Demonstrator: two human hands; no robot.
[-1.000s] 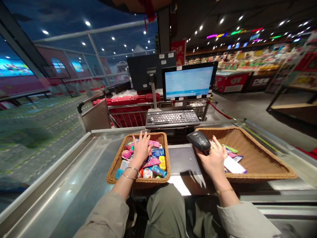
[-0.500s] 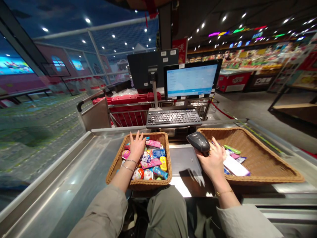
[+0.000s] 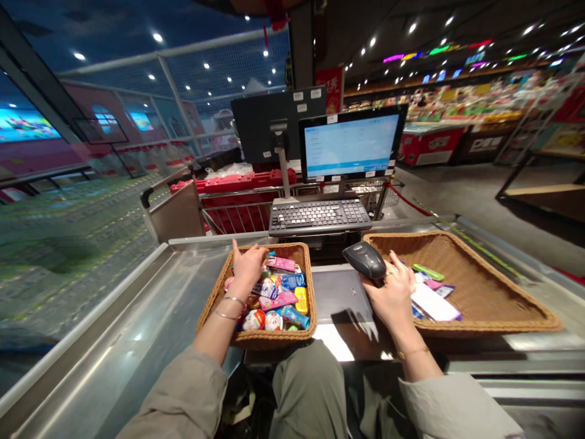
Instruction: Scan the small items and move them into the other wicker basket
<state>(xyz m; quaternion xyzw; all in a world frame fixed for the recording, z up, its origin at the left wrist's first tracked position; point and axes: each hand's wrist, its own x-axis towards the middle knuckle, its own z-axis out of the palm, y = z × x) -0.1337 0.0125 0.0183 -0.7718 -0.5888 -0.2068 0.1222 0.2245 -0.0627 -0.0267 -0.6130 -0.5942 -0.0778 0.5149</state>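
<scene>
My left hand [image 3: 249,266] is over the far left part of a wicker basket [image 3: 209,305] full of small packaged sweets. Its fingers bend down among the packets, closed, while one finger sticks up; what they grip, if anything, is hidden. Around it lie a pink packet [image 3: 280,298], a blue packet [image 3: 292,281], a yellow pack [image 3: 301,300] and round white-and-red eggs [image 3: 253,319]. My right hand [image 3: 397,291] is wrapped round a black barcode scanner [image 3: 366,260], its head pointing left above a grey counter scanner plate [image 3: 338,296].
A second, wider wicker basket [image 3: 503,299] stands at the right, holding a white packet [image 3: 434,303] and a green item [image 3: 428,272]. Behind are a keyboard [image 3: 320,214], a lit monitor [image 3: 350,146] and a shopping cart [image 3: 237,213]. The metal counter [image 3: 155,305] extends left.
My left hand has shifted slightly left, and its fingers have gone from spread to bent in among the packets. My right hand and the barcode scanner have hardly moved.
</scene>
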